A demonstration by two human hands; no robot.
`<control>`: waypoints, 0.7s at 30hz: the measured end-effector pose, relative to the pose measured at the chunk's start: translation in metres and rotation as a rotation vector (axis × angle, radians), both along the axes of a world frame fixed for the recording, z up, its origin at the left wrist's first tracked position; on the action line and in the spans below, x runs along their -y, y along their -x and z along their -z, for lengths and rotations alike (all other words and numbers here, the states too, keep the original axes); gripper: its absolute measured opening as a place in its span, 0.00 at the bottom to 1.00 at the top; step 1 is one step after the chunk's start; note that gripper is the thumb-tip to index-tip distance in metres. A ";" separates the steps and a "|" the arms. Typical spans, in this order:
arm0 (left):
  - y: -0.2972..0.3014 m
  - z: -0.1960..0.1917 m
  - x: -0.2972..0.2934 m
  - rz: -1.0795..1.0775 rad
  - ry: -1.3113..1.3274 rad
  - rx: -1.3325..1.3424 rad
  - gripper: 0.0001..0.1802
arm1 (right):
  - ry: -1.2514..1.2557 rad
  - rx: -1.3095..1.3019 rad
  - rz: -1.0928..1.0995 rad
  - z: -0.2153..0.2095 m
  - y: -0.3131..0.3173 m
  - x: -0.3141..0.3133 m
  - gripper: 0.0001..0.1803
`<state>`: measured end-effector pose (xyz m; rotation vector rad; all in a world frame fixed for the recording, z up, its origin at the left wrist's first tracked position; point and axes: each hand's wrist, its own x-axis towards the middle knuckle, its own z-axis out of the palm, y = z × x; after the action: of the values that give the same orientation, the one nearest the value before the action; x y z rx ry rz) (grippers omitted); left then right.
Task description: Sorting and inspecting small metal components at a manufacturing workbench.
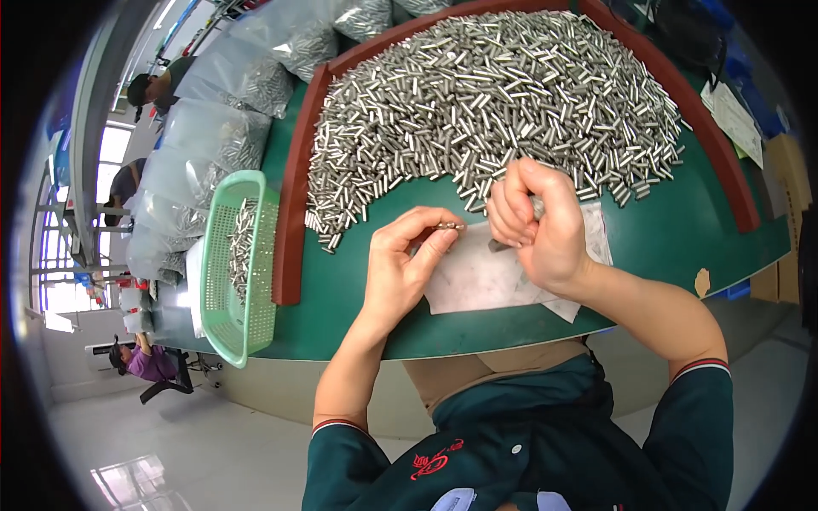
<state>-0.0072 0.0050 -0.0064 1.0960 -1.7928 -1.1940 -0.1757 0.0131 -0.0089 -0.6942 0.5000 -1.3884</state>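
Note:
My left hand pinches a few small metal pins between thumb and fingertips, above the left part of a white paper sheet. To its right, my right hand is curled into a fist over the sheet. Something grey shows between its fingers and below them, too little of it to name. Just beyond both hands spreads a large heap of short silvery metal pins, lying loose on the green tabletop.
Dark red wooden rails border the heap. Left of them stands a light green plastic basket with pins inside. Clear bags of pins line the far left. Papers lie at the right; several people are in the left background.

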 end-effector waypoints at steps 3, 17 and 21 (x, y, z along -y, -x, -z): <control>0.000 0.000 -0.002 -0.048 -0.133 -0.235 0.06 | -0.010 -0.013 -0.019 0.002 -0.003 -0.003 0.20; -0.002 0.003 0.005 -0.062 -0.149 -0.338 0.06 | -0.044 -0.044 -0.024 0.002 -0.006 0.000 0.19; -0.003 0.004 0.007 -0.042 -0.153 -0.351 0.06 | -0.044 -0.055 -0.018 0.002 -0.007 0.000 0.19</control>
<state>-0.0043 -0.0022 -0.0105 0.9335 -1.4240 -1.4184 -0.1689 0.0127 -0.0106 -0.7013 0.5653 -1.3404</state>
